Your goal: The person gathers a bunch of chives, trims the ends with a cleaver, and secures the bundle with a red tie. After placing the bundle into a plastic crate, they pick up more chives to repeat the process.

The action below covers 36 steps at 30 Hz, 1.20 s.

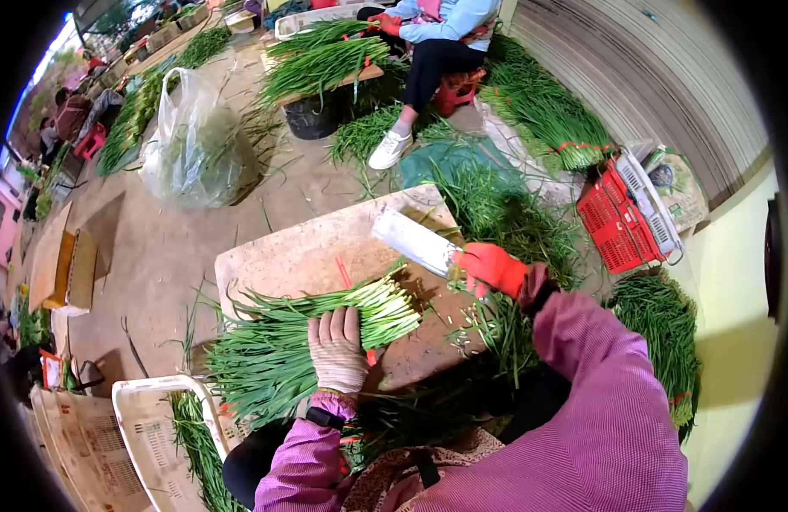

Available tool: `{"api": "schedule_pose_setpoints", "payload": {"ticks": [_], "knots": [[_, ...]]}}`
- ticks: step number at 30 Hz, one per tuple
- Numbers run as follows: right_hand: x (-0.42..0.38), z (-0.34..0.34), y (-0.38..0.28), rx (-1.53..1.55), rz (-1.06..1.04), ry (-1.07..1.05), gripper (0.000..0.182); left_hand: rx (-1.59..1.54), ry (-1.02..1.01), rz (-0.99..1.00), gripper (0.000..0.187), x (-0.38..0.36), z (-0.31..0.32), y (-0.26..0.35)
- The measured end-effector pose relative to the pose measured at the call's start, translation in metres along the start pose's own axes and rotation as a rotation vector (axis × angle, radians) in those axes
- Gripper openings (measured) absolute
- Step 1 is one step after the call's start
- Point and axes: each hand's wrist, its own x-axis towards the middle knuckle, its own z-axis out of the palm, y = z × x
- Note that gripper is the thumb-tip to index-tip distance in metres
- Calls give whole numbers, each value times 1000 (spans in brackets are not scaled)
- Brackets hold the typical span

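My left hand, in a pale knit glove, lies over a bundle of chives and holds it against a worn wooden board. The bundle's whitish stem ends point right and its green leaves spread left. My right hand, in a red-orange glove, is closed around the handle of a cleaver. The broad blade points up and left above the board, apart from the stems. Red ties lie on the board near the bundle. Trimmings lie at its right edge.
Opposite, a seated person works at a board piled with chives. A plastic bag stands at upper left. A red crate and more chives line the right wall. A white crate is at lower left.
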Motion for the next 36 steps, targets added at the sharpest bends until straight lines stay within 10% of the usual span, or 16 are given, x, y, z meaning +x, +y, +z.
{"api": "schedule_pose_setpoints", "payload": {"ticks": [16,28,30,32,36], "knots": [[135,22,-2,-70,-27,-586,46,115,1,15,63,1,3,-2],[123,-8,7,-4,2,-175,39,-16,-18,-33,68,2,1,-1],[111,2,1,-962,-526,430,35,-6,-24,-32,60,2,-2,0],[122,23,-13,-910,-669,674,28,-25,3,-33,56,4,-4,2],[149,86,-68,-526,-493,98,30,-12,13,-23,58,1,1,0]]}}
